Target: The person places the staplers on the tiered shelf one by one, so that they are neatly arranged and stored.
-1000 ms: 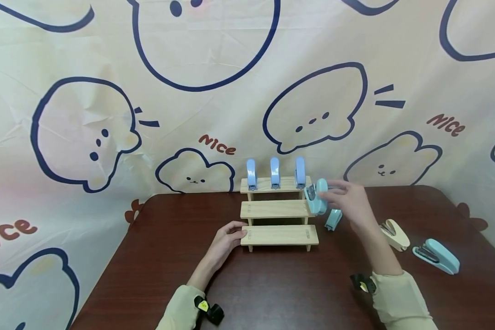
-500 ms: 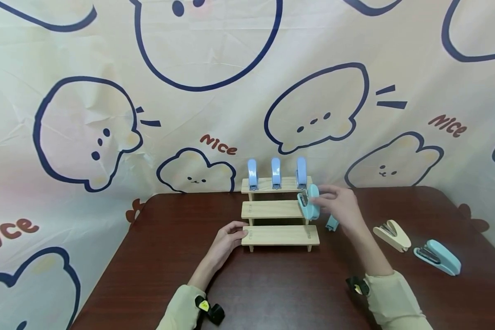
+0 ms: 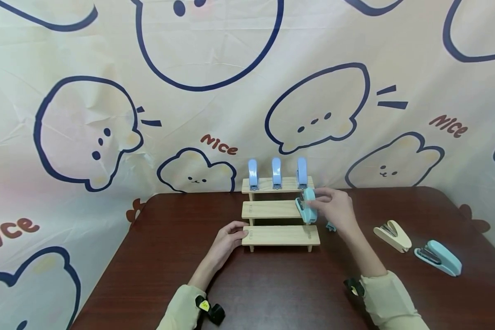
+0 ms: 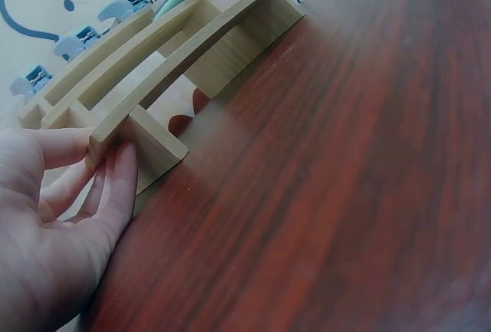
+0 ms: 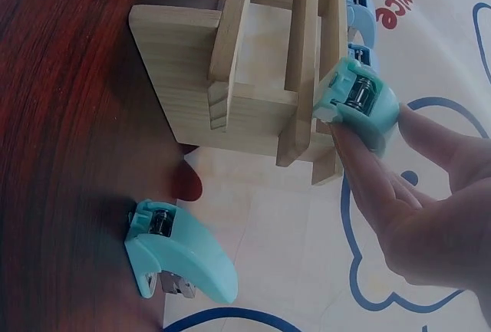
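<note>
A three-tier wooden stand (image 3: 280, 235) stands on the table. My left hand (image 3: 224, 243) pinches the left end of its lowest shelf; in the left wrist view the thumb and fingers (image 4: 121, 186) close on the board's corner. My right hand (image 3: 336, 208) grips a teal stapler (image 3: 309, 205) by its right side, right at the right end of the middle shelf (image 3: 270, 209). In the right wrist view this held stapler (image 5: 357, 102) sits between thumb and fingers, close by the shelf edge. Three blue staplers (image 3: 277, 173) stand in a row on the top shelf.
Another teal stapler (image 5: 184, 248) lies on the table right of the stand, mostly hidden behind my right hand in the head view. Farther right lie a cream stapler (image 3: 393, 235) and a light-blue stapler (image 3: 438, 257). A patterned cloth (image 3: 214, 114) hangs behind the table (image 3: 148, 275).
My right hand has moved left and slightly down with the teal stapler, from beside the stand to the middle shelf's right end. The left hand has kept its hold on the lowest shelf.
</note>
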### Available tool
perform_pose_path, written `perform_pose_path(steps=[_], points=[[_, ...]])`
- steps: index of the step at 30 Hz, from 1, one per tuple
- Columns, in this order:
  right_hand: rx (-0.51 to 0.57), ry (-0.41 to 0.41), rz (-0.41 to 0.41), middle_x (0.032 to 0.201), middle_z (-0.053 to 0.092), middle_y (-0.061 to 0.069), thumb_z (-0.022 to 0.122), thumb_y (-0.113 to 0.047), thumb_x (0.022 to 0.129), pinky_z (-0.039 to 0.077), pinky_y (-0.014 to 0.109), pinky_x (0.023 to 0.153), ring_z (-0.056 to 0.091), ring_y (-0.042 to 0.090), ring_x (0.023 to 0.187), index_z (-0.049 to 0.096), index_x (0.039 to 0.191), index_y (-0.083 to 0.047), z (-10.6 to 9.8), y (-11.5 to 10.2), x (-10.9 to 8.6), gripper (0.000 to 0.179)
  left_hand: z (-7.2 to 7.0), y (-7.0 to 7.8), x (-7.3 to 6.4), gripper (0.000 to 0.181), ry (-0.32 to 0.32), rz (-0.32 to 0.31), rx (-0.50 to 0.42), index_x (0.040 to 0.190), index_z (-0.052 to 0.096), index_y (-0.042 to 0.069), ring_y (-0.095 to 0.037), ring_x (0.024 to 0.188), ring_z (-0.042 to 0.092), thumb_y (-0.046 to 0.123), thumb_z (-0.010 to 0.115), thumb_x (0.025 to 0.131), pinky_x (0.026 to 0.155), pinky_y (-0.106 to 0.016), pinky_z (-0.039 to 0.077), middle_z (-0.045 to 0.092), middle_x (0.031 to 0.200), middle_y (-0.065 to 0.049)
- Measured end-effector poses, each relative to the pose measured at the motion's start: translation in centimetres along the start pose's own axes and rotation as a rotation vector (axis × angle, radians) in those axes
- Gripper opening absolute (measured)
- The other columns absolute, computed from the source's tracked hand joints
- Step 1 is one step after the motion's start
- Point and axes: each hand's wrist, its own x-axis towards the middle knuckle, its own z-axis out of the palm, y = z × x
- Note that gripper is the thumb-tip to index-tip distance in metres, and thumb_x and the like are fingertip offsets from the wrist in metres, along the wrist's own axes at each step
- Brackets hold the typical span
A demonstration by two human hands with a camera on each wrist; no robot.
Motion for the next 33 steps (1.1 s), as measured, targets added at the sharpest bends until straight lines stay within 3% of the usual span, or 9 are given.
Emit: perform_pose_path(steps=[9, 15, 24, 33], points=[[-0.103, 0.052, -0.079, 0.111, 0.075, 0.021, 0.078, -0.022, 0.094, 0.054, 0.031, 0.07, 0.073, 0.033, 0.099, 0.07, 0.126, 0.001, 0.4, 0.0, -0.3, 0.04, 0.0, 0.1, 0.1, 0.036, -0.003, -0.002, -0.003, 0.129, 0.058, -0.013, -0.017, 0.095, 0.064, 0.003, 0.065, 0.098, 0.08, -0.027, 0.054, 0.062, 0.113, -0.013], [-0.163, 0.104, -0.116, 0.101, 0.077, 0.02, 0.081, -0.025, 0.092, 0.052, 0.03, 0.063, 0.074, 0.027, 0.084, 0.074, 0.116, 0.003, 1.0, 0.2, -0.3, 0.038, 0.0, 0.1, 0.0, 0.038, -0.004, -0.006, -0.003, 0.13, 0.056, -0.014, -0.016, 0.095, 0.064, 0.004, 0.066, 0.098, 0.081, -0.027, 0.054, 0.062, 0.113, -0.013], [-0.185, 0.176, -0.158, 0.091, 0.077, 0.017, 0.083, -0.023, 0.09, 0.053, 0.029, 0.062, 0.073, 0.026, 0.074, 0.077, 0.11, 0.002, 1.5, 0.7, 0.1, 0.033, -0.1, 0.0, 0.0, 0.036, -0.007, -0.002, 0.007, 0.129, 0.058, -0.012, -0.018, 0.099, 0.064, 0.006, 0.067, 0.098, 0.083, -0.029, 0.054, 0.062, 0.116, -0.014], [-0.161, 0.164, -0.147, 0.093, 0.076, 0.019, 0.082, -0.022, 0.091, 0.055, 0.029, 0.061, 0.073, 0.027, 0.075, 0.076, 0.111, 0.003, 1.9, 0.6, 0.4, 0.033, -0.1, 0.0, 0.0, 0.036, -0.022, 0.0, 0.012, 0.129, 0.058, -0.011, -0.018, 0.101, 0.064, 0.007, 0.066, 0.099, 0.085, -0.03, 0.054, 0.062, 0.118, -0.014]])
